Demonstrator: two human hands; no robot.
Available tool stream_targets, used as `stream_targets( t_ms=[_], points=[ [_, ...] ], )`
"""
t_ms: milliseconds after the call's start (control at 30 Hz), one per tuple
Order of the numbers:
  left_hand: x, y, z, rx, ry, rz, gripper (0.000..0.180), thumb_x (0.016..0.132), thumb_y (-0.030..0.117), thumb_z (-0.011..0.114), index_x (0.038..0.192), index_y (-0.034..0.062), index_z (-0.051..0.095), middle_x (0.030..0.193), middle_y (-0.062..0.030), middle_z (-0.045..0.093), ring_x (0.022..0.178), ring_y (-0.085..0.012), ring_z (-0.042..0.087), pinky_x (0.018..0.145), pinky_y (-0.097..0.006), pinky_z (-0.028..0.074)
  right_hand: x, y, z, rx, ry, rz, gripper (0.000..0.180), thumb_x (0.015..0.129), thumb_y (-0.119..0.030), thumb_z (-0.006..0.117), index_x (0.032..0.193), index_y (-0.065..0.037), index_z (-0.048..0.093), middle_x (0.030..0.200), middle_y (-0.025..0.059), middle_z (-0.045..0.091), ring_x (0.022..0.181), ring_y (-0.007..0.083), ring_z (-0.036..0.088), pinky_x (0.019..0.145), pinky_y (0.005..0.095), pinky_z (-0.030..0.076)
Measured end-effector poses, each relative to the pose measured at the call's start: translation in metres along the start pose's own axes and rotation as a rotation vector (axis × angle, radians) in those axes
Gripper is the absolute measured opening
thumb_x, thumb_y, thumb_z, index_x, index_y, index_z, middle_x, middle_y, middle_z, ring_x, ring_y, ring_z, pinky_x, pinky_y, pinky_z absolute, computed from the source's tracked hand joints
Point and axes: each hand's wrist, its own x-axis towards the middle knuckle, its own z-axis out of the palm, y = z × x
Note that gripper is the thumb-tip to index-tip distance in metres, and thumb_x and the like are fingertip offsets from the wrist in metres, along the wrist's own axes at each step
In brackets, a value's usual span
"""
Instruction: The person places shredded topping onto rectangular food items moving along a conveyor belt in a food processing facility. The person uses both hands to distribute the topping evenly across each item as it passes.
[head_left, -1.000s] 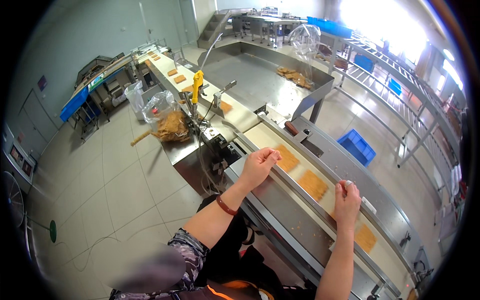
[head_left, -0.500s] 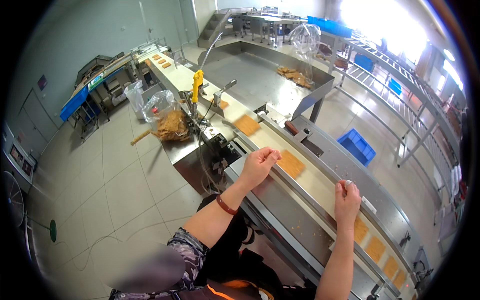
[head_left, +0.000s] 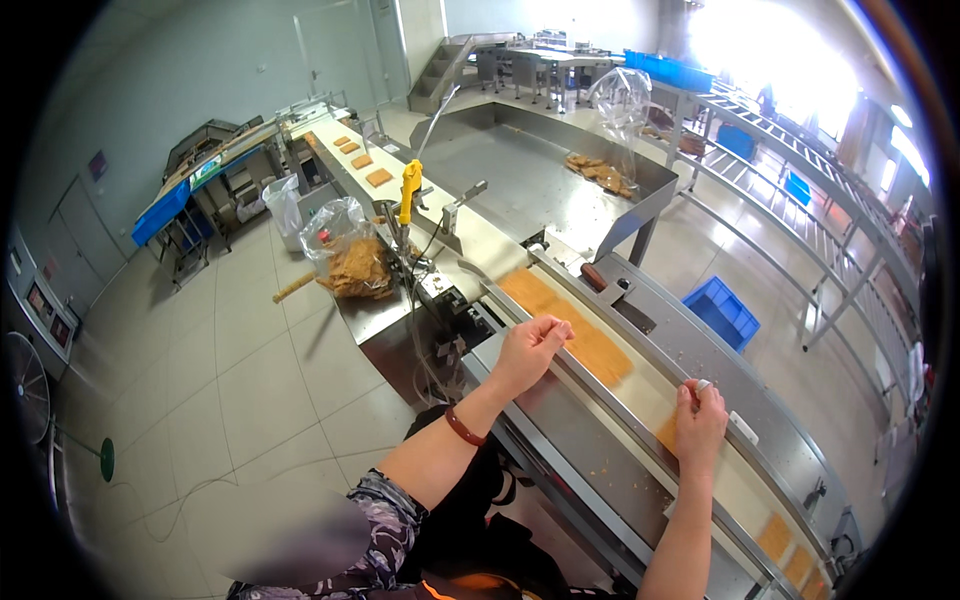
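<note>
Flat golden-brown biscuit-like pieces (head_left: pixel 592 348) lie on a pale conveyor belt (head_left: pixel 650 385) between metal rails, blurred by motion. My left hand (head_left: pixel 533 352) is closed with fingers curled, at the near rail (head_left: pixel 600 404) beside these pieces; nothing shows in it. Further down the belt, my right hand (head_left: pixel 701 418) is also closed over the channel, with a white band round one finger. It partly covers another piece (head_left: pixel 667 434). More pieces (head_left: pixel 775 537) lie on the belt beyond my right forearm.
A yellow-handled fixture (head_left: pixel 410 190) stands over the belt's left side. Near it sits a clear bag of brown pieces (head_left: pixel 355 265). Behind are a large metal tray table (head_left: pixel 480 150), a blue crate (head_left: pixel 722 312) on the floor and a roller rack (head_left: pixel 790 165).
Pieces on the belt have shifted down to the right, and those near my left hand now look like one continuous strip. Both hands stay closed in nearly the same place; the view has moved slightly.
</note>
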Motion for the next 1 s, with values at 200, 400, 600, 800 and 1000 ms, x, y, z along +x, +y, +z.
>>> stream_targets(
  t_ms=[200,400,600,800,1000],
  points=[
    [0.0,0.002,0.003,-0.029,-0.007,0.005,0.03,0.109,0.025,0.059,0.101,-0.0004,0.072,0.094,0.0006,0.071,0.091,-0.0077,0.063,0.086,-0.025,0.052,0.0,0.001,0.001,0.012,0.009,0.008,0.016,0.099,-0.02,0.066,0.102,-0.005,0.07,0.098,0.0072,0.071,0.094,0.0243,0.067,0.092,0.0396,0.045],
    [0.001,-0.002,0.002,0.014,0.015,-0.01,0.028,0.108,0.024,0.06,0.102,0.0,0.073,0.092,0.0009,0.071,0.087,-0.0065,0.061,0.083,-0.024,0.052,0.0,-0.002,0.001,0.014,-0.011,0.025,0.015,0.099,-0.019,0.066,0.102,-0.004,0.069,0.097,0.0077,0.07,0.095,0.0253,0.066,0.093,0.0399,0.045],
    [-0.001,0.003,0.001,0.017,0.015,-0.016,0.029,0.108,0.025,0.061,0.102,0.0,0.073,0.089,0.0021,0.07,0.085,-0.0051,0.06,0.081,-0.023,0.051,0.0,0.001,-0.001,0.002,-0.004,-0.006,0.016,0.099,-0.02,0.066,0.101,-0.004,0.068,0.096,0.0078,0.07,0.096,0.0261,0.065,0.092,0.04,0.046],
    [-0.001,0.006,0.003,0.032,0.023,-0.025,0.03,0.108,0.026,0.061,0.101,-0.0006,0.073,0.087,0.002,0.07,0.085,-0.005,0.06,0.081,-0.024,0.051,0.0,0.001,-0.002,-0.011,-0.023,-0.006,0.015,0.099,-0.02,0.065,0.1,-0.005,0.068,0.096,0.0073,0.069,0.097,0.0259,0.064,0.093,0.0404,0.045],
    [-0.002,0.004,0.002,0.017,0.036,0.01,0.03,0.108,0.026,0.06,0.1,-0.0004,0.073,0.088,0.0013,0.071,0.085,-0.0063,0.062,0.082,-0.024,0.052,-0.001,0.001,-0.002,-0.006,-0.034,0.006,0.017,0.1,-0.022,0.064,0.101,-0.005,0.068,0.097,0.007,0.068,0.098,0.0259,0.064,0.094,0.0406,0.044]
  ],
)
